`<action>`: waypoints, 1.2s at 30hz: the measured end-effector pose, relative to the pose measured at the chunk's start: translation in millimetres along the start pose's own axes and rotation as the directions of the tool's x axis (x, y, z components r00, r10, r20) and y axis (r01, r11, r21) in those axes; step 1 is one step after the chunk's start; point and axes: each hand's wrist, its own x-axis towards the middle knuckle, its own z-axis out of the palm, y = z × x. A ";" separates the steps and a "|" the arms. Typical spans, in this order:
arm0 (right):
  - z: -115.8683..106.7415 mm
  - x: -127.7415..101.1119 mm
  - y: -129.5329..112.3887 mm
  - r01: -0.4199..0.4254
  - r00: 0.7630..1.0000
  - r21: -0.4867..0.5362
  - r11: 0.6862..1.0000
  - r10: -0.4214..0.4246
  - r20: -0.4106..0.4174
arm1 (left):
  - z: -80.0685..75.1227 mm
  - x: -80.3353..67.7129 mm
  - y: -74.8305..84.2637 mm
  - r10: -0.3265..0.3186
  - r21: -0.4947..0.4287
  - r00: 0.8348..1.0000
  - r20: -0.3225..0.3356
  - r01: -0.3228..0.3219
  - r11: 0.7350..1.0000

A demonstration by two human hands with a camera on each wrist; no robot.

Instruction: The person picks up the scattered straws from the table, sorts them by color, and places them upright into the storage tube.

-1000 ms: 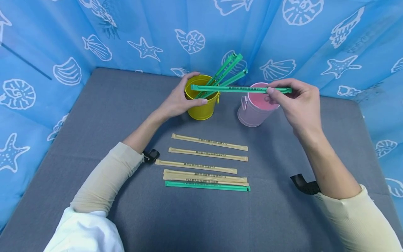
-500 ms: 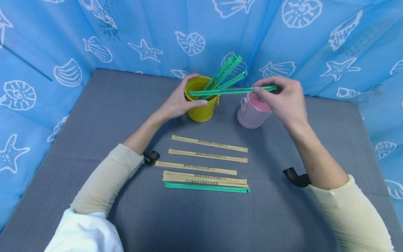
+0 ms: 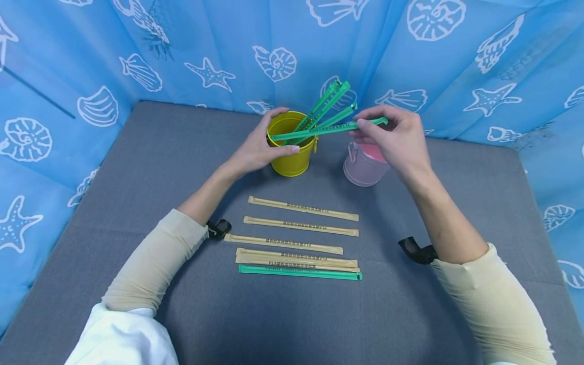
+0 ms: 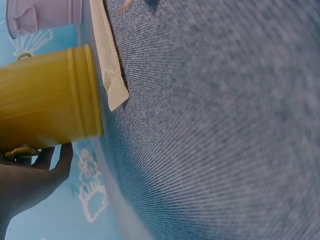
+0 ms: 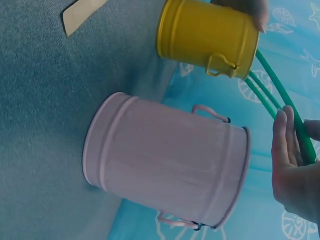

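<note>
My left hand point(image 3: 260, 147) grips the rim and side of a yellow bucket point(image 3: 292, 152) that stands on the grey table point(image 3: 137, 167); the left wrist view shows the same yellow bucket point(image 4: 47, 97) beside the fingers point(image 4: 55, 160). Several green wrapped sticks point(image 3: 330, 104) lean out of it. My right hand point(image 3: 392, 137) pinches another green wrapped stick point(image 3: 319, 129), held nearly level with its left end over the bucket's mouth. A pink bucket point(image 3: 362, 165) stands just under the right hand, and the right wrist view shows this pink bucket point(image 5: 165, 160) close up.
Several tan wrapped sticks point(image 3: 301, 208) lie in rows in front of the buckets, with one green wrapped stick point(image 3: 298, 272) nearest me. Blue sea-shell curtains point(image 3: 91, 66) wall the table on the left, back and right.
My right hand has carried the green stick leftwards, so its left end now sits over the yellow bucket. The left hand has kept its hold on the bucket.
</note>
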 end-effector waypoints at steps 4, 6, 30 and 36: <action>2.7 3.7 3.0 0.008 1.000 0.144 0.989 -0.006 -0.015 | 0.2 0.2 -0.2 -0.004 -0.004 1.000 -0.001 0.004 1.000; 4.1 6.2 4.1 0.009 1.000 0.192 0.981 -0.004 -0.029 | 0.3 0.9 -0.3 -0.006 -0.004 1.000 -0.001 0.006 1.000; 32.9 33.2 12.5 -0.102 0.993 0.316 0.943 0.117 -0.028 | -1.0 1.4 -1.6 0.007 -0.007 1.000 0.002 -0.007 1.000; 39.6 34.7 15.9 -0.091 0.995 0.153 0.984 0.096 -0.026 | 2.0 18.9 -32.4 0.028 -0.032 1.000 -0.009 -0.028 0.999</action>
